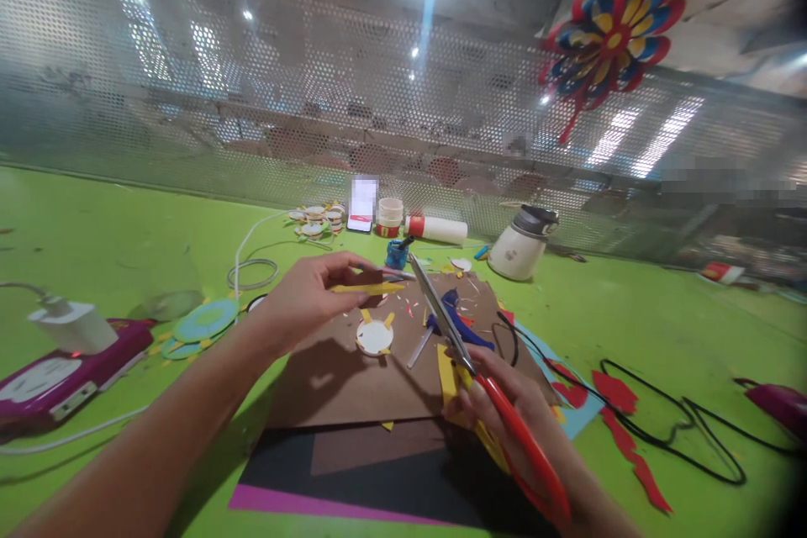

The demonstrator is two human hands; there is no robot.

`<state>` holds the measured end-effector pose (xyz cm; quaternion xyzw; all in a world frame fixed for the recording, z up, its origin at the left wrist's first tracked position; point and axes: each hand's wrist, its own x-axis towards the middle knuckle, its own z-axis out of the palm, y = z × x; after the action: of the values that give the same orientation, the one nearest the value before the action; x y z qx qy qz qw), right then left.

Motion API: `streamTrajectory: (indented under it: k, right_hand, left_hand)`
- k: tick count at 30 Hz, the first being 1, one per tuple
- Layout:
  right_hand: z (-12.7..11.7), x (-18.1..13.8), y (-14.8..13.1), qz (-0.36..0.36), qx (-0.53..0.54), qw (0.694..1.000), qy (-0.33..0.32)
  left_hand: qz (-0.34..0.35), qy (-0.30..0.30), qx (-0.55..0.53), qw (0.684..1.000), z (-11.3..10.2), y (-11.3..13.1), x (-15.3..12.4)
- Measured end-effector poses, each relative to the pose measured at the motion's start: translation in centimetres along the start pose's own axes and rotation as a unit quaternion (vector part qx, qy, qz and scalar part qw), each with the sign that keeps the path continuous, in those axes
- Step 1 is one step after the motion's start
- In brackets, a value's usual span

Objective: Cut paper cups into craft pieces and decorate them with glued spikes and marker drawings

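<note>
Pointing away and leftward, the scissors [455, 340] are slanting over the brown sheet [353, 395], the right hand [535, 408] wrapping its fingers around the red handles. Above the sheet, the left hand [308, 292] is pinching a yellow paper strip [369, 288], its long axis running crosswise, its free end pointing right towards the blades. A blue tool [451, 301] is lying behind them, partly screened; a white disc [375, 338] is lying left of it, a blue pot [397, 255] standing beyond

2 hands [312, 294] [530, 393], 1 pr. scissors [463, 359], 1 phone [362, 203], 1 jug [518, 255], 1 paper flwr [614, 39].
</note>
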<state>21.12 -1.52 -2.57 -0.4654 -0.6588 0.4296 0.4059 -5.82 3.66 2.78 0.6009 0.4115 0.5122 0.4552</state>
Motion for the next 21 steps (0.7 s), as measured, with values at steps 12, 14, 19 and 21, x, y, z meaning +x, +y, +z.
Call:
streamTrajectory:
  k: [12,14,19,21]
  right_hand:
    - [-0.2,0.0,1.9,-0.014,-0.05,0.993,-0.103]
    - [-0.3,-0.1,2.0,-0.008,-0.049,0.993,-0.109]
    - [-0.4,-0.4,1.5,-0.007,-0.045,0.991,-0.124]
    - [-0.4,-0.5,1.4,-0.008,-0.044,0.991,-0.126]
  left_hand:
    - [0.031,0.035,0.087,0.995,-1.1,1.0,-0.2]
    - [0.027,0.043,0.057,0.997,-1.2,1.2,-0.4]
    - [0.024,0.051,-0.022,0.998,-1.2,1.1,-0.4]
    - [0.035,0.069,-0.027,0.997,-1.1,1.1,-0.3]
